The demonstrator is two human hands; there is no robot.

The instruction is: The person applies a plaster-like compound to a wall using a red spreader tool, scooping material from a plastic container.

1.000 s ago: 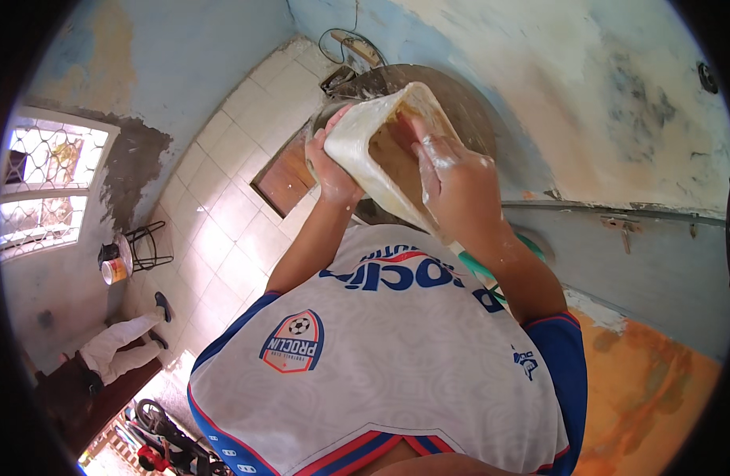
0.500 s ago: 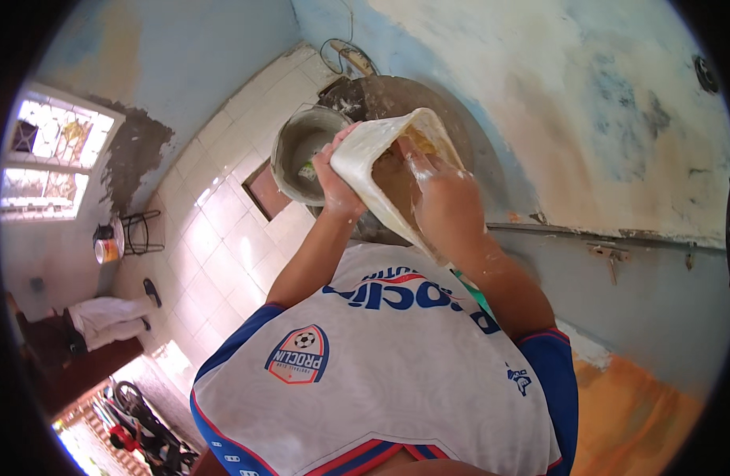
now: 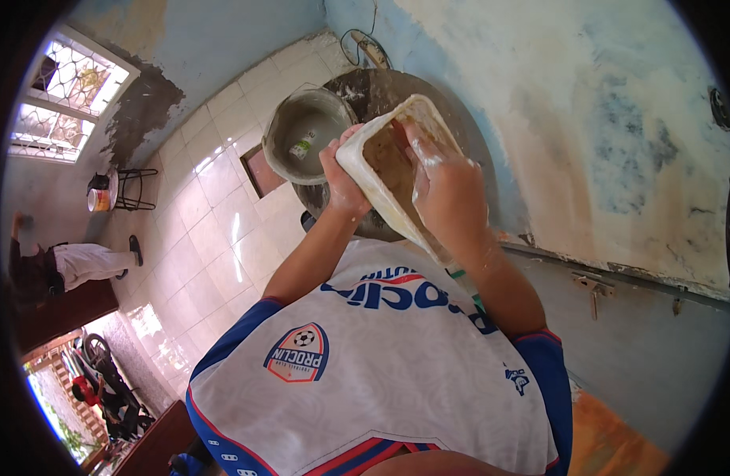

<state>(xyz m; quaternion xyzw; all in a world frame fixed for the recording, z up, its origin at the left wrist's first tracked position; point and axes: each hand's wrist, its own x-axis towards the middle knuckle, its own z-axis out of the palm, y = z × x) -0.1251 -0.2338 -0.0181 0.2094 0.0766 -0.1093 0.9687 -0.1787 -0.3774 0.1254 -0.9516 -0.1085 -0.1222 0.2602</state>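
A white, plaster-smeared rectangular tub is tilted in front of my chest, its mouth turned up and to the right. My left hand grips its left side, fingers closed over the wall. Inside the tub, brownish residue coats the walls. My right hand reaches into the mouth with curled fingers close to the inner wall; whatever they hold, if anything, is hidden. Whitish smears cover both hands. Left of the tub stands a grey round bucket with a small pale-green patch inside, on a dark round surface.
A patchy, partly plastered wall rises on the right, with a ledge and a metal latch. Pale floor tiles spread to the left. Farther off are a stool, a person in light trousers and a motorcycle.
My view has shifted and turned slightly, so the bucket shows more fully. The tub's mouth faces me more. My right hand stays inside it, its fingers slightly moved.
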